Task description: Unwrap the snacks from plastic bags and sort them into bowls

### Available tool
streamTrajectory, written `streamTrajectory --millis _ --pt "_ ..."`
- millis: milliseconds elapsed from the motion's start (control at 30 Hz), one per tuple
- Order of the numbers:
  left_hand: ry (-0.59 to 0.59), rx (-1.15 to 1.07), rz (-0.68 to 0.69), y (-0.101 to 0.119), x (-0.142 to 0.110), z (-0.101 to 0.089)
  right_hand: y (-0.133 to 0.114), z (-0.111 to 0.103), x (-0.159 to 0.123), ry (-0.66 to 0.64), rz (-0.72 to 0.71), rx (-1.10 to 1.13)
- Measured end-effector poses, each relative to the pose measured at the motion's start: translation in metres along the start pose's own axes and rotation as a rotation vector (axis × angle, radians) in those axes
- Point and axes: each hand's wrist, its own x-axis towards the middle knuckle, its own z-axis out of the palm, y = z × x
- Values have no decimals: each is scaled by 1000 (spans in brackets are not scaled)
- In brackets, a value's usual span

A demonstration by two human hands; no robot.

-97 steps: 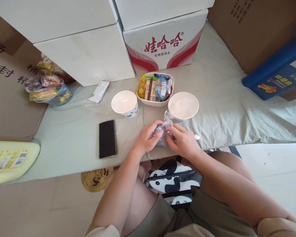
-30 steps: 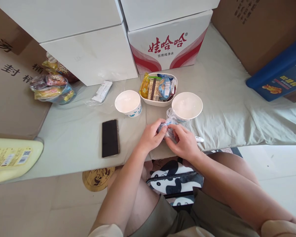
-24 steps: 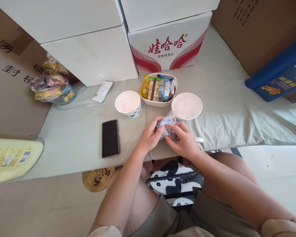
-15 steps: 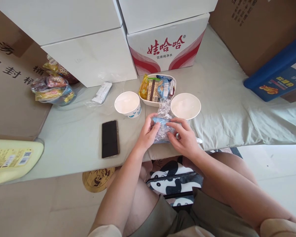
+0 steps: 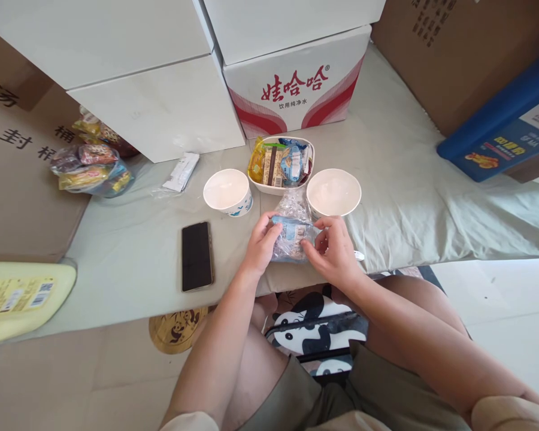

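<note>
My left hand (image 5: 261, 244) pinches the left end of a small blue-and-clear snack packet (image 5: 291, 230), thumb on top. At the packet's right end, my right hand (image 5: 335, 250) has its thumb and fingers curled around the edge. A barcode shows on the packet's face. Crinkled clear plastic (image 5: 295, 202) spreads behind and beneath it; where packet and plastic separate is hard to see. Just beyond stand two white paper bowls, the left bowl (image 5: 227, 190) and the right bowl (image 5: 333, 190). Between them, farther back, a white oval tray (image 5: 269, 190) holds several snack packets (image 5: 282, 161).
A phone (image 5: 196, 256) lies left of my hands. Behind it is a white wrapped packet (image 5: 181, 172). White boxes (image 5: 296, 99) line the back. A blue container (image 5: 498, 120) stands right; a bag of snacks (image 5: 94, 167) and a yellow jug (image 5: 27, 296) are left. A white object (image 5: 359, 255) shows beside my right hand.
The packet is turned so its barcode faces up, and the fingers of my right hand have drawn back to its right edge. The whole view has shifted slightly.
</note>
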Motion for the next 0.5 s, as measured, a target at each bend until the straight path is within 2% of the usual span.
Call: streamTrajectory --millis 167,367,500 --pt "-23 -9 -3 -3 0 -3 0 -1 0 -184 137 60" --pt "-97 15 -18 -2 -2 -2 -2 -9 3 -341 53 11" --pt "-104 10 -21 1 -3 -2 -3 -13 5 -377 27 16"
